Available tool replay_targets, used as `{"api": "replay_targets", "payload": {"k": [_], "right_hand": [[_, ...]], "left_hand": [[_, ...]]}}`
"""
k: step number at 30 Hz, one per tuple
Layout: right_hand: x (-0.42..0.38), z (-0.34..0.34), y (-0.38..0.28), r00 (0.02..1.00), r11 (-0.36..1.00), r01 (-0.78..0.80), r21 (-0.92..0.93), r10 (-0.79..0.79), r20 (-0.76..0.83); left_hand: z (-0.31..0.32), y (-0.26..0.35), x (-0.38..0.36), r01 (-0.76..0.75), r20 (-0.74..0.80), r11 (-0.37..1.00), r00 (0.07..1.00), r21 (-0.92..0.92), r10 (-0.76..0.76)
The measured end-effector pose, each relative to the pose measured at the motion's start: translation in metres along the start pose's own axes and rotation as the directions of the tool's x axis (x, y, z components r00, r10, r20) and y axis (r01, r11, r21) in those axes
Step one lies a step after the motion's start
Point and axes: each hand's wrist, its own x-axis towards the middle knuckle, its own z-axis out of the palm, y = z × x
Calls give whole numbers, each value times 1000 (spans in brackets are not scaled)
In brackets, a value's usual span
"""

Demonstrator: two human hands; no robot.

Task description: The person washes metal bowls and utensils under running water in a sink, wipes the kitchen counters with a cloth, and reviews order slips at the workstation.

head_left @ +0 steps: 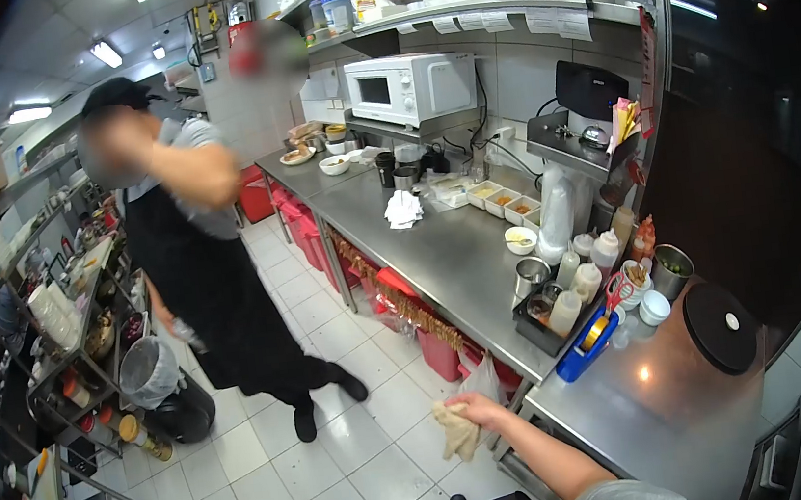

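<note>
Right hand (478, 407) fingers clenched around limp, light cloth (458, 433), bunched at top, hanging beside counter (461, 263); left hand unseen.

Crumpled beige cloth rag (458, 431); brushed glossy steel counter (450, 254); glossy white floor tiles (345, 454); white plastic microwave (410, 89).

White-tiled floor (347, 473), steel counters (450, 254)

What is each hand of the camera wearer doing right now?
Left hand: not in view.
Right hand: closed on a beige cloth, beside the steel counter.
</note>
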Motion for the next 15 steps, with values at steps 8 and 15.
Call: {"api": "replay_targets", "payload": {"k": [8,15], "right_hand": [[140,-98,-162,730,650,74,-756,-552,-403],[277,-137,-110,714,433,-430,-792,-374,-592]], "left_hand": [[-77,114,90,-128,-114,992,985,5,127],[-137,158,163,-114,-147,993,983,-16,110]]}}
